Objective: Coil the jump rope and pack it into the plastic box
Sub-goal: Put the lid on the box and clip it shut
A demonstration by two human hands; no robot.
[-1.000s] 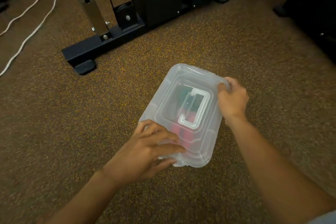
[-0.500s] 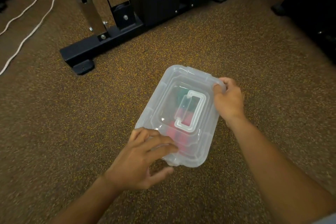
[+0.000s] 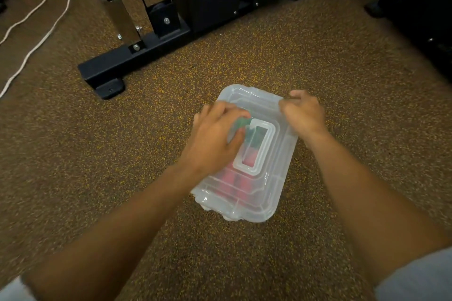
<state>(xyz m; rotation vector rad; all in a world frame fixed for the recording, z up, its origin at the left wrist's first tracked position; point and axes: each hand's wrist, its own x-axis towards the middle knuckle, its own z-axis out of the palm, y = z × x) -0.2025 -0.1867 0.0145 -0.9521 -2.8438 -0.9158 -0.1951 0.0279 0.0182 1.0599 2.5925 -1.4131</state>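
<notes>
Our left hand (image 3: 215, 134) presses flat on the lid (image 3: 254, 144); our right hand (image 3: 302, 115) pinches its far-right corner. The plastic box (image 3: 244, 210) sits on speckled carpet (image 3: 330, 61), long axis running near-to-far, tilted slightly leftward.

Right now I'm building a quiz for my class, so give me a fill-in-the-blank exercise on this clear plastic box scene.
1. The clear plastic box sits on the speckled brown ____.
2. The box's translucent lid is ____ the box.
3. The left hand rests on the lid beside its moulded ____.
4. The right hand grips the box's far ____ corner.

Missing words: floor; on; handle; right
</notes>
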